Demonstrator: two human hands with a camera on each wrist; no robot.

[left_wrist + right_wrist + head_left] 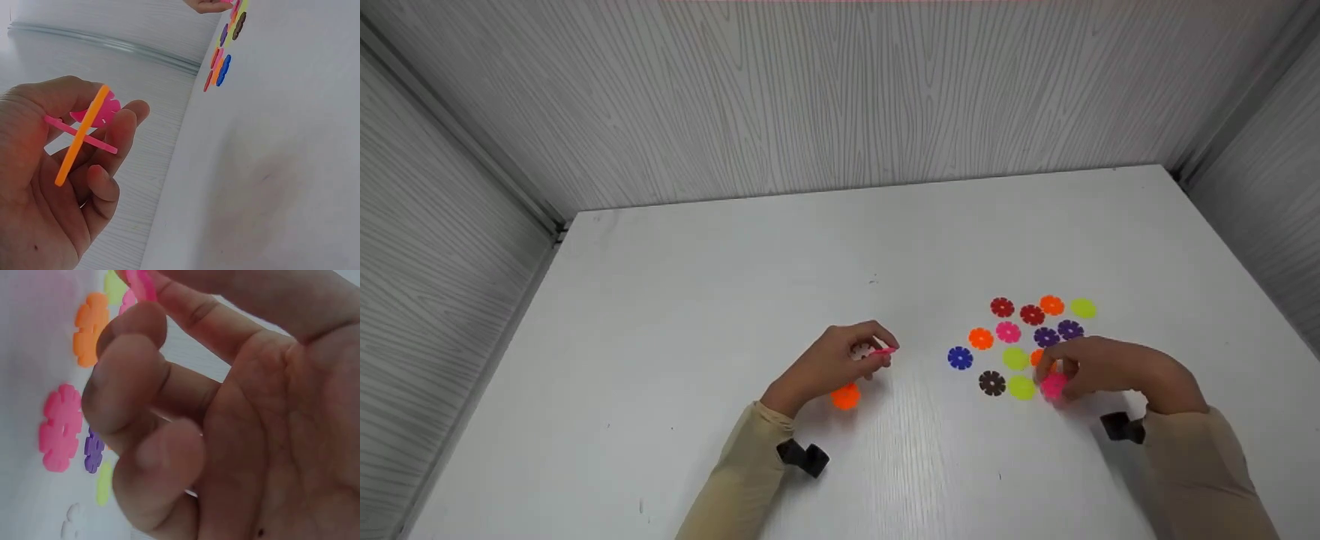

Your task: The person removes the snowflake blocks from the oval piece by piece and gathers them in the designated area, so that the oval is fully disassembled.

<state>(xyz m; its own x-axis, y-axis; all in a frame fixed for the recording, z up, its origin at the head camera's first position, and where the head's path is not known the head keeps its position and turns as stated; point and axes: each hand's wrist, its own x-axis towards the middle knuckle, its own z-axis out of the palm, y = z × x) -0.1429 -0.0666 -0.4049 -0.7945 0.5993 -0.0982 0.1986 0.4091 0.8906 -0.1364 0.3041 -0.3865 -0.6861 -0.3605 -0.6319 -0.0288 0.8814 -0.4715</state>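
Observation:
My left hand (847, 352) pinches a small cluster of notched plastic discs between thumb and fingers. In the left wrist view an orange disc (81, 138) crosses a pink disc (101, 143), both seen edge-on, with another pink disc (107, 112) by the fingertips. Over to the right, my right hand (1099, 367) is lowered at the near edge of a group of loose discs. Its thumb and forefinger pinch a bright pink disc (1054, 386), which shows only partly in the right wrist view (143, 284). The other right fingers are bent and hide some discs.
Around the right hand lie several flat discs: blue (960, 358), brown (992, 383), yellow (1022, 388), orange (981, 339), red (1002, 307) and purple (1070, 329). A white disc (72, 523) shows in the right wrist view. Wood-grain panels (847, 97) bound the white table (697, 300).

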